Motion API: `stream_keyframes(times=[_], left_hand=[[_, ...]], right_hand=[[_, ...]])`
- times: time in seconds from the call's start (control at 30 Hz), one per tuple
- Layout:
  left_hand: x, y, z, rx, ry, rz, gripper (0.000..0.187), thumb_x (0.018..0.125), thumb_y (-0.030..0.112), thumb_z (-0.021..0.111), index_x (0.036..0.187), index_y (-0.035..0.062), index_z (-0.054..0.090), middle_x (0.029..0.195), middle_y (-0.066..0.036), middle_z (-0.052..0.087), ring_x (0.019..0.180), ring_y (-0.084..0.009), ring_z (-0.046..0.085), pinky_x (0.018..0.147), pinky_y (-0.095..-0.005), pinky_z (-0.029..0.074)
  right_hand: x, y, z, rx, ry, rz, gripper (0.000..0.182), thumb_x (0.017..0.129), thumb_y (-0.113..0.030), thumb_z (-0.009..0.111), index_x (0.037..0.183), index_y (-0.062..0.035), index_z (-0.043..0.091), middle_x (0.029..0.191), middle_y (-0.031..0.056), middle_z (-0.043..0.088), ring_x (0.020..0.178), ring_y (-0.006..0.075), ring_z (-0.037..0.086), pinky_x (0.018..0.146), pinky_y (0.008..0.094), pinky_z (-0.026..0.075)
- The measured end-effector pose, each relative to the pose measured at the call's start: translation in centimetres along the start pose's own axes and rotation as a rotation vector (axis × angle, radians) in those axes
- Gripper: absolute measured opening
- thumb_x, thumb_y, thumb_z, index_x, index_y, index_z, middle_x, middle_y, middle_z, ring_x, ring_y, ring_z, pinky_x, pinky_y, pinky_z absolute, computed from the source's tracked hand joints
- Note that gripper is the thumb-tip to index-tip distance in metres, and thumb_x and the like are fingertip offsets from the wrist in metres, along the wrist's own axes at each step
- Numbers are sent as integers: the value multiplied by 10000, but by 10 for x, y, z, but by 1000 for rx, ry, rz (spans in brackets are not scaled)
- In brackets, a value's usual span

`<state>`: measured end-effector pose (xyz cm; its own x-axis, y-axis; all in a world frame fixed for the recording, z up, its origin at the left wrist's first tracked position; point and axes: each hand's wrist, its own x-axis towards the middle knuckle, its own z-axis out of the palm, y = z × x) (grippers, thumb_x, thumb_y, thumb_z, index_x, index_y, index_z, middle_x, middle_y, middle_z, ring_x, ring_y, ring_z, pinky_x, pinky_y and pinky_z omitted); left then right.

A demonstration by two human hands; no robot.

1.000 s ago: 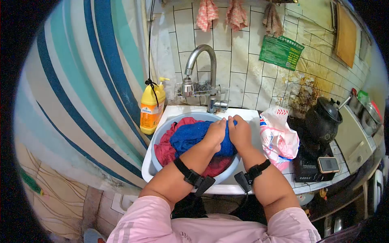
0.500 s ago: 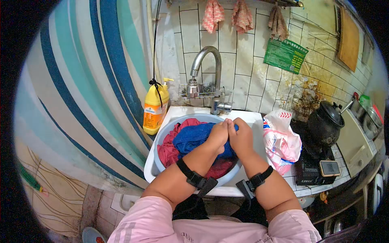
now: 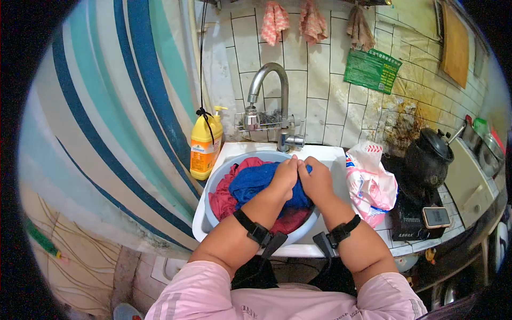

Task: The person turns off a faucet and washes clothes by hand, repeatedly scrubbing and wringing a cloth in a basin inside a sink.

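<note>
While both hands, left hand (image 3: pixel 284 173) and right hand (image 3: pixel 316 178), clench the blue cloth (image 3: pixel 256 182) with closed fingers, red laundry (image 3: pixel 221 200) fills the basin (image 3: pixel 212 178). Writing on the yellow bottle (image 3: pixel 205 144) at left and the green notice (image 3: pixel 372 71) far right is unreadable.

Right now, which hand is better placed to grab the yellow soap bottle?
Left. The left hand grips the blue cloth on the side nearer the bottle; the right hand sits farther away.

Blue cloth (image 3: pixel 256 184) lay over red cloth (image 3: pixel 224 200) in a pale blue basin (image 3: pixel 213 178). Left of the basin: yellow bottle (image 3: pixel 205 144), orange label. Behind it: blue-and-teal striped curtain (image 3: pixel 117 106), 3 pink rags (image 3: pixel 274 21).
</note>
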<state>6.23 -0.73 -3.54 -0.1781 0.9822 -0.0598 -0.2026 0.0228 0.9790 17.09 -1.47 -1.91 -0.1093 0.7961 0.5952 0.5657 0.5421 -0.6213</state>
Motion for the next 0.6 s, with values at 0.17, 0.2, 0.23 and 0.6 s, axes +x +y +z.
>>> stream_keyframes(times=[0.17,0.2,0.23,0.6], left_hand=[[23,-30,-7,-281,-185,39,426,974,398,425,1062,14,587,972,-109,608,926,-198,549,777,-369,438],[6,-16,0,-156,-95,63,424,974,390,426,1075,11,588,985,-121,611,924,-203,553,778,-377,442],[-8,2,8,-98,-17,-32,430,978,368,428,1121,-3,590,1025,-146,617,944,-215,559,801,-380,445],[-9,7,3,22,-21,49,395,967,417,433,1127,91,588,1040,-84,603,912,-225,567,801,-393,443]], right_hand=[[-8,-26,-9,44,34,-233,259,878,-286,564,786,-48,606,758,220,617,739,422,601,656,490,474],[-2,-15,-4,24,51,-126,265,883,-291,563,788,-47,607,754,223,616,740,427,599,657,492,472],[3,-4,0,4,68,-13,272,887,-295,562,789,-46,608,751,226,616,742,433,597,658,493,469],[-3,-13,-6,20,39,10,269,885,-286,568,784,-39,606,750,211,616,727,425,589,645,484,467]])
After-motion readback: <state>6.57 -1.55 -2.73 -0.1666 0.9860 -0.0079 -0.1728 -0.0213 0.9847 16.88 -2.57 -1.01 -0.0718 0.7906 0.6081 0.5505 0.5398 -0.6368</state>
